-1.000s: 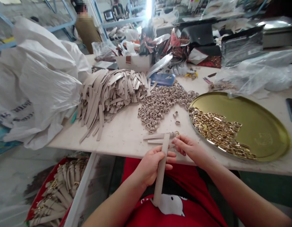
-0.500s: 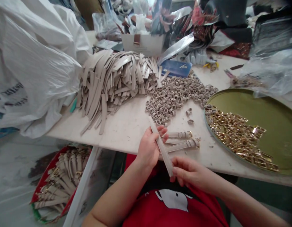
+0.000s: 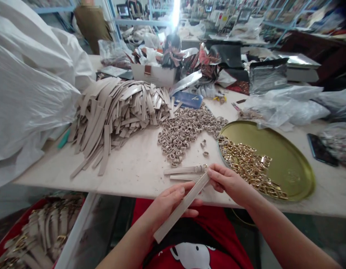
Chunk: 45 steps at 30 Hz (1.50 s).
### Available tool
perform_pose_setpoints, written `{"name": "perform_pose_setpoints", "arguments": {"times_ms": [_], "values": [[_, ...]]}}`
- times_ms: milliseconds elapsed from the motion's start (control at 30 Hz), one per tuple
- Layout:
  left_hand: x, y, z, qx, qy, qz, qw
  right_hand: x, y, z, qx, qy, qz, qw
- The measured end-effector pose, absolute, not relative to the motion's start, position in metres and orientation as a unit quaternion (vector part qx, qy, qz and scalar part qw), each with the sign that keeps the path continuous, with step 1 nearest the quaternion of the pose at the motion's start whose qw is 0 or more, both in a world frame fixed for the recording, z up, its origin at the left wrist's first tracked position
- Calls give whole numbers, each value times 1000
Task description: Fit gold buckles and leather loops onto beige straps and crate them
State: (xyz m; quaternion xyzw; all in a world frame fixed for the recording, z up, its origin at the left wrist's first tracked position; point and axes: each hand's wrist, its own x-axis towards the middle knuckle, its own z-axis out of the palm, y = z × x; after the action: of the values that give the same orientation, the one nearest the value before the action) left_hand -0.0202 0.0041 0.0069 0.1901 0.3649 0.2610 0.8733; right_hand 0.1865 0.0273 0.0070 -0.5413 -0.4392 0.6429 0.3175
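A beige strap [image 3: 182,207] slants across my left hand [image 3: 173,203], which holds it between thumb and fingers. My right hand [image 3: 221,181] pinches the strap's upper end. Just behind my hands, a few straps with gold buckles [image 3: 186,170] lie on the table. Beyond them spreads a heap of small beige loops [image 3: 178,138], with a few loose ones to its right. A large pile of beige straps [image 3: 117,108] is at the left. Gold buckles [image 3: 245,160] fill the left part of a round gold tray [image 3: 290,160].
A white sack [image 3: 30,82] bulges at the left edge. Below it stands a red basket [image 3: 10,228] of buckled straps. A phone [image 3: 322,149] and plastic bags [image 3: 287,104] are at the right. A box of scraps [image 3: 153,74] stands at the back, with a person [image 3: 93,28] beyond.
The view has tilted up and shifted right. The strap has turned to slant the other way, and my right hand has moved up to its far end beside the buckled straps.
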Motion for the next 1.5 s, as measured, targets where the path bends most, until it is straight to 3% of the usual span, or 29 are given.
{"name": "perform_pose_setpoints", "arguments": {"times_ms": [133, 233, 333, 433, 567, 667, 833, 1133, 1267, 1367, 1500], "values": [[-6, 18, 3, 221, 370, 253, 866, 186, 58, 8, -567, -555, 553, 255], [-3, 26, 2, 223, 409, 291, 836, 205, 101, -6, -674, -639, 275, 248], [-4, 33, 2, 208, 431, 302, 824, 217, 139, -25, -715, -685, 97, 100], [-6, 35, -2, 203, 440, 297, 823, 217, 154, -35, -700, -713, 41, 11], [-7, 35, -6, 191, 440, 300, 825, 218, 148, -33, -680, -732, 19, 32], [-6, 33, -4, 181, 442, 304, 824, 227, 138, -28, -667, -741, 51, 63], [-4, 27, -2, 184, 445, 300, 823, 238, 124, -33, -608, -770, 190, 41], [-1, 20, -2, 187, 439, 297, 827, 236, 118, -42, -605, -778, 164, 44], [1, 19, -3, 175, 422, 314, 832, 232, 112, -37, -626, -753, 180, 96], [2, 16, -1, 180, 414, 321, 832, 227, 97, -26, -636, -692, 288, 185], [4, 8, 7, 198, 399, 315, 838, 213, 62, -7, -567, -573, 521, 280]]}}
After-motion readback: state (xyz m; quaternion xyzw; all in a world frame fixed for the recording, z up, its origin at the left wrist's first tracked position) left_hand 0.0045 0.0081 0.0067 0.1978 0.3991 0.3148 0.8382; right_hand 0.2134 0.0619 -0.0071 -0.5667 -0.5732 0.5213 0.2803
